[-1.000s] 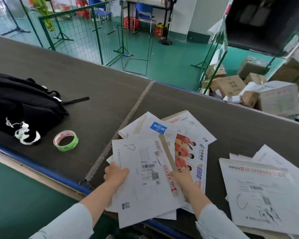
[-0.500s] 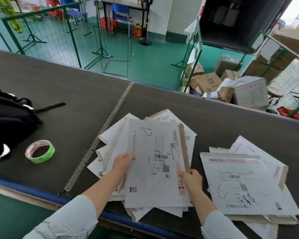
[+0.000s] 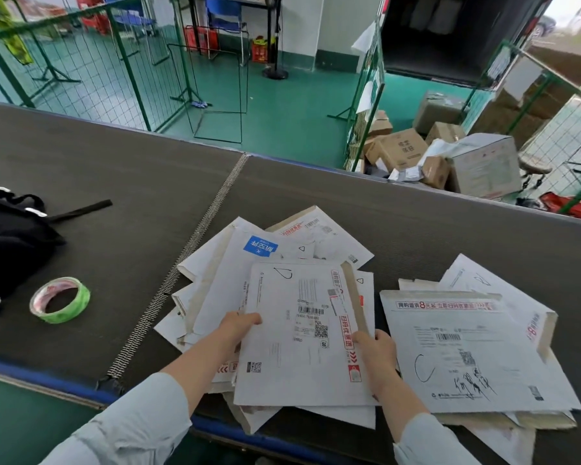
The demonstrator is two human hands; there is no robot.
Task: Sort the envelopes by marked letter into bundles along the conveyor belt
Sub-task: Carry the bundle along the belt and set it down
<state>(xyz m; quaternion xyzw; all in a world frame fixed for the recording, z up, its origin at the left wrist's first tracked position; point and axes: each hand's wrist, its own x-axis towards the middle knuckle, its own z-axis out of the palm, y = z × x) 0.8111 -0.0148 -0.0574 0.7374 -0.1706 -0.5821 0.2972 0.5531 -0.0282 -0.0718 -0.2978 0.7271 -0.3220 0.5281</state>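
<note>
A fanned pile of white envelopes (image 3: 235, 273) marked with a D lies on the dark conveyor belt (image 3: 114, 182) in front of me. The top envelope (image 3: 302, 347) of that pile carries a hand-drawn D near its upper left corner. My left hand (image 3: 239, 327) holds its left edge and my right hand (image 3: 376, 354) grips its right edge. To the right lies a second pile, whose top envelope (image 3: 467, 350) is marked with a C.
A green tape roll (image 3: 60, 299) and a black bag (image 3: 10, 239) sit on the belt at the left. A metal belt seam (image 3: 188, 256) runs diagonally beside the D pile. Beyond the far edge are cardboard boxes (image 3: 443, 156) and green wire fencing (image 3: 138, 62).
The D envelope between my hands has come to lie flat and squared on the middle pile. The camera view has swung right, so the bag and tape sit farther left.
</note>
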